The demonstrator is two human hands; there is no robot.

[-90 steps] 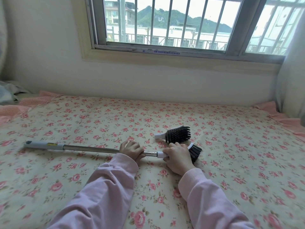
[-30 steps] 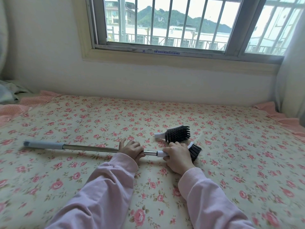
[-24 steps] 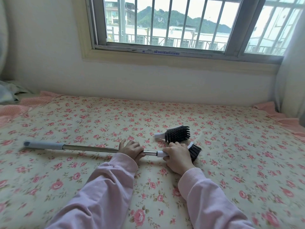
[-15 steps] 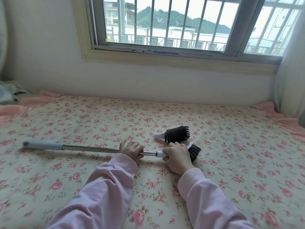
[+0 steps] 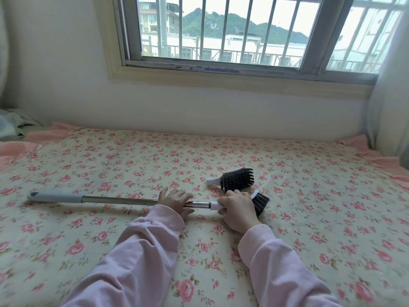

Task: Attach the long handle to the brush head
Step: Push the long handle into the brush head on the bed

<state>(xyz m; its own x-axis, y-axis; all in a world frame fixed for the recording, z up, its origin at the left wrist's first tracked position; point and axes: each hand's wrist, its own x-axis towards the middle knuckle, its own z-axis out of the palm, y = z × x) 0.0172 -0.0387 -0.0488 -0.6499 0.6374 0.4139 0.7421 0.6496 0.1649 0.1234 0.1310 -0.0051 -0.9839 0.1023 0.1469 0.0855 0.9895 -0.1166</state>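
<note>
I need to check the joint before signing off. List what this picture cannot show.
- Head view: whether the long handle is fully locked into the brush head; the right hand covers the neck.
- Handle shaft under the left hand: hidden.
- Most of that brush head's bristles: behind the right hand.
- Window sticker text: too small.

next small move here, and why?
Probably twist or push the long handle further into the brush head to seat it. The left hand grips the metal shaft near the joint, the right hand holds the head's white socket, and the two already meet end to end.
</note>
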